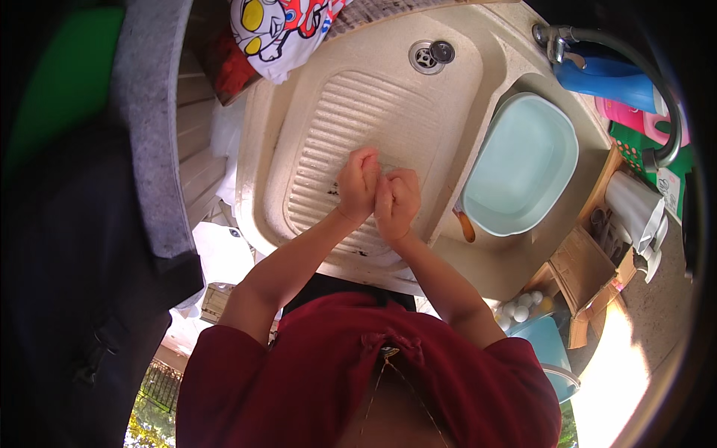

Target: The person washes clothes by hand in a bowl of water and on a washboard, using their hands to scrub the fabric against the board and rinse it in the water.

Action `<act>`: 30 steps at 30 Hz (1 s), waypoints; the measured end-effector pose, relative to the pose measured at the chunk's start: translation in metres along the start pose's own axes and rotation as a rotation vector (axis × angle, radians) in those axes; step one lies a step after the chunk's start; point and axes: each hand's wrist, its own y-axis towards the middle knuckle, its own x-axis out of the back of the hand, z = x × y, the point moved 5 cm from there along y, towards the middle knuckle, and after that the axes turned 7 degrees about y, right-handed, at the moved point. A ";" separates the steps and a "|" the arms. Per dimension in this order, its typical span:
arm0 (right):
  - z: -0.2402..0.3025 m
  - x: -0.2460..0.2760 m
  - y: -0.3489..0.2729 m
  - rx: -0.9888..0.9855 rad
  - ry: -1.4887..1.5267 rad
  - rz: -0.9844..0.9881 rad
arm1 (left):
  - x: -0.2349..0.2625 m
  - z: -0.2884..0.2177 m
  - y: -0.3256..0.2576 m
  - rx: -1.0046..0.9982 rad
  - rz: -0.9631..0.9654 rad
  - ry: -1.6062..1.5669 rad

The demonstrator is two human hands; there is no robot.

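My left hand (pixel 359 183) and my right hand (pixel 398 203) are side by side, touching, above the ribbed washboard (pixel 336 127) of a beige laundry sink (pixel 261 142). Both have their fingers curled closed. Whatever they may hold is hidden inside the fists; a faint pale patch shows just beyond the knuckles, too unclear to name. Small dark marks show on the ribs beside my left wrist. Past my hands, at the far end of the sink, is a metal drain (pixel 426 57) with a black round plug (pixel 442 51) at its edge.
Right of the washboard, a pale blue plastic basin (pixel 520 164) sits in the side compartment, an orange-brown handle (pixel 467 226) beside it. A tap with a grey hose (pixel 648 63), a blue bottle (pixel 609 81) and a cardboard box (pixel 582 272) line the right. Printed white cloth (pixel 276 37) lies far left.
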 end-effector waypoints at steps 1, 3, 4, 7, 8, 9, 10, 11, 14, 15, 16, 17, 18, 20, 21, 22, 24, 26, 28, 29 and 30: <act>0.001 0.000 0.001 0.017 0.013 0.058 | 0.001 -0.001 -0.003 -0.010 0.025 0.013; -0.005 0.000 0.011 0.038 0.030 0.119 | -0.001 -0.003 0.001 -0.023 0.044 0.027; -0.012 -0.001 0.019 0.008 0.053 0.161 | -0.003 -0.007 0.009 -0.097 0.019 0.081; -0.038 -0.007 0.035 -0.085 0.087 0.218 | -0.011 -0.010 0.028 -0.178 -0.013 0.141; -0.046 -0.009 0.037 -0.153 0.101 0.232 | -0.013 -0.011 0.032 -0.183 -0.018 0.149; -0.044 -0.010 0.041 -0.137 0.101 0.225 | -0.013 -0.013 0.034 -0.200 -0.023 0.144; -0.041 -0.011 0.042 -0.120 0.122 0.191 | -0.012 -0.013 0.033 -0.219 -0.050 0.146; -0.037 -0.012 0.043 -0.104 0.143 0.157 | -0.010 -0.013 0.031 -0.239 -0.076 0.148; -0.042 -0.011 0.045 -0.145 0.104 0.128 | -0.014 -0.012 0.031 -0.134 -0.043 0.232; -0.040 -0.009 0.047 -0.115 0.101 0.112 | -0.015 -0.015 0.032 -0.165 -0.050 0.220; -0.045 -0.009 0.047 -0.275 0.131 0.161 | -0.015 -0.016 0.033 -0.141 -0.049 0.246; -0.049 -0.008 0.044 -0.435 0.160 0.209 | -0.014 -0.017 0.030 -0.118 -0.045 0.271; -0.044 -0.003 0.045 -0.401 0.160 0.190 | -0.013 -0.016 0.029 -0.195 -0.058 0.239; -0.029 0.012 0.034 -0.180 0.022 0.187 | 0.003 -0.024 0.014 -0.339 -0.049 0.264; -0.024 0.023 0.024 -0.166 0.016 0.168 | 0.014 -0.025 0.007 -0.457 -0.051 0.292; -0.008 0.033 0.009 -0.010 -0.091 0.212 | 0.026 -0.024 -0.003 -0.565 -0.020 0.352; 0.010 0.055 -0.023 0.069 -0.219 0.223 | 0.041 -0.023 -0.019 -0.523 0.166 0.350; 0.025 0.076 -0.040 -0.084 -0.304 0.222 | 0.053 -0.029 -0.034 -0.447 0.414 0.336; 0.027 0.094 -0.041 -0.230 -0.386 0.226 | 0.063 -0.024 -0.031 -0.453 0.411 0.349; 0.025 0.105 -0.034 -0.273 -0.256 0.114 | 0.067 -0.016 -0.030 -0.433 0.422 0.361; 0.018 0.113 -0.030 -0.317 -0.127 -0.002 | 0.069 0.001 -0.025 -0.262 0.451 0.210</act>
